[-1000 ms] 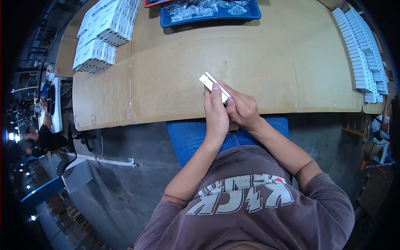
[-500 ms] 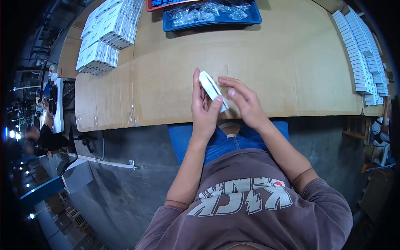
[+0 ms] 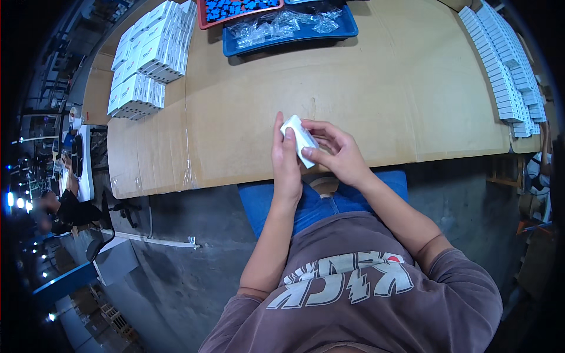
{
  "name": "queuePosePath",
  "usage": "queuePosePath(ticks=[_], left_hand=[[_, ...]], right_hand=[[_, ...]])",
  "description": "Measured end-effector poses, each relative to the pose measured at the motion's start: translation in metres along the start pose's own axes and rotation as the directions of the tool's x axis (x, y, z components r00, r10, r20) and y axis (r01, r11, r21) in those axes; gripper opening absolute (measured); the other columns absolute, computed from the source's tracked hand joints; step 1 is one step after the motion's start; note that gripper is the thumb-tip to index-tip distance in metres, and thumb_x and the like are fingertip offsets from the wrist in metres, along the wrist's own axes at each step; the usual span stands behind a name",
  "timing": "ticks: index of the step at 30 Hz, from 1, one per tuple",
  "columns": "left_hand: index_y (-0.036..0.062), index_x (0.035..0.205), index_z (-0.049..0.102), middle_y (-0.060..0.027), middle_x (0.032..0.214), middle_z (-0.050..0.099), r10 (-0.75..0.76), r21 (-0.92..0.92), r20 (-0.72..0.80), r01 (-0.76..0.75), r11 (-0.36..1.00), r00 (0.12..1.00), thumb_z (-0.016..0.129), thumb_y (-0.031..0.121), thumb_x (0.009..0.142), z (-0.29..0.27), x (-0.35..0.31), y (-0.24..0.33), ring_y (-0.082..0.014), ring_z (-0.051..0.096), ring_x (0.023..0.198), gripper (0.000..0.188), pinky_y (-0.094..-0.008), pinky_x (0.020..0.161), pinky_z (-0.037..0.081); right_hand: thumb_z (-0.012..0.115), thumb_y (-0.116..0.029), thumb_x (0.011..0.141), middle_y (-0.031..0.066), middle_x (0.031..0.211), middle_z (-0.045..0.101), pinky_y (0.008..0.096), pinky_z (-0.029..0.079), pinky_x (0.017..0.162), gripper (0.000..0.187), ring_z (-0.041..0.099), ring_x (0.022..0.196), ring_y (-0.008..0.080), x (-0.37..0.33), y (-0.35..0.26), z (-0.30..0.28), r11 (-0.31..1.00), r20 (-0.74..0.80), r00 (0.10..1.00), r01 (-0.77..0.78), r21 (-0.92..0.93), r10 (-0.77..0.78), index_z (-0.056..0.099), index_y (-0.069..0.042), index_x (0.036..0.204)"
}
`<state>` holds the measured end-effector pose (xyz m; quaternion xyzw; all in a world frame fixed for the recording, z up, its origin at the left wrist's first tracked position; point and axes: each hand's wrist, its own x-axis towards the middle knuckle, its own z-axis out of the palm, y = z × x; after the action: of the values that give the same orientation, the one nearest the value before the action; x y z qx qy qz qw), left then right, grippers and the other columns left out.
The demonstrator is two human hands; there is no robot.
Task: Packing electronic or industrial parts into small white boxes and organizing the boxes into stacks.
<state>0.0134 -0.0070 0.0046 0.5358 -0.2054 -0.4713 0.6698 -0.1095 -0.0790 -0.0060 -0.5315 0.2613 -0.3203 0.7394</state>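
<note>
Between my two hands is a small white box [image 3: 301, 141], tilted, above the near edge of the cardboard-covered table. My left hand [image 3: 286, 162] grips its left side, the thumb lying on the upper face. From the right, my right hand [image 3: 341, 154] holds the box too, its thumb at the lower end and its fingers behind the far side. The fingers partly cover the box, and its underside is hidden.
Stacked white boxes [image 3: 138, 88] stand at the table's far left, and more white boxes [image 3: 500, 76] line its right edge. A blue tray [image 3: 294, 47] of clear plastic pieces sits at the back beside a red tray [image 3: 203, 22] with small blue parts.
My right hand has closed onto the white box. The box has turned, and the gap along its side no longer shows. My view has tilted, showing more of the trays.
</note>
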Motion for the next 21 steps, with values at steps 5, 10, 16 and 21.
queuePosePath(ticks=[5, 10, 16, 21], left_hand=[[0.0017, 0.166, 0.021, -0.0161, 0.144, 0.052, 0.098, -0.014, -0.009, -0.098, 0.995, 0.995, 0.037, 0.056, 0.112, 0.012, -0.005, 0.001, -0.0221, 0.054, 0.128, 0.078, -0.0342, 0.108, 0.045], [-0.0001, 0.164, 0.021, -0.0130, 0.143, 0.052, 0.282, 0.046, 0.003, -0.282, 0.958, 0.959, 0.030, 0.069, 0.107, 0.016, -0.006, -0.001, -0.0239, 0.049, 0.136, 0.090, -0.0370, 0.117, 0.037], [-0.0020, 0.164, 0.019, -0.0173, 0.146, 0.045, 0.309, -0.017, 0.072, -0.309, 0.951, 0.948, 0.036, 0.074, 0.103, 0.016, -0.011, 0.001, -0.0250, 0.043, 0.141, 0.099, -0.0382, 0.121, 0.030], [-0.0019, 0.164, 0.018, -0.0161, 0.145, 0.046, 0.339, -0.005, 0.086, -0.340, 0.940, 0.937, 0.039, 0.075, 0.102, 0.018, -0.009, 0.004, -0.0244, 0.043, 0.140, 0.101, -0.0376, 0.119, 0.032]], right_hand=[[0.078, -0.016, 0.093, 0.0205, 0.149, 0.057, 0.0408, 0.043, 0.116, 0.051, 0.056, 0.138, 0.0323, -0.008, 0.000, 0.017, 0.888, 0.010, 0.955, 0.280, -0.364, -0.297, 0.064, 0.001, 0.139], [0.073, -0.017, 0.097, 0.0247, 0.148, 0.057, 0.0411, 0.048, 0.112, 0.051, 0.058, 0.137, 0.0381, -0.014, 0.005, 0.022, 0.789, 0.051, 0.904, 0.397, -0.468, -0.424, 0.061, 0.004, 0.142], [0.067, -0.015, 0.101, 0.0315, 0.142, 0.060, 0.0446, 0.050, 0.110, 0.047, 0.059, 0.134, 0.0447, -0.013, 0.003, 0.019, 0.633, 0.128, 0.811, 0.534, -0.561, -0.571, 0.059, 0.010, 0.140], [0.065, -0.016, 0.103, 0.0315, 0.146, 0.057, 0.0450, 0.048, 0.112, 0.048, 0.056, 0.138, 0.0451, -0.017, 0.000, 0.023, 0.639, 0.127, 0.809, 0.539, -0.548, -0.573, 0.057, 0.010, 0.142]])
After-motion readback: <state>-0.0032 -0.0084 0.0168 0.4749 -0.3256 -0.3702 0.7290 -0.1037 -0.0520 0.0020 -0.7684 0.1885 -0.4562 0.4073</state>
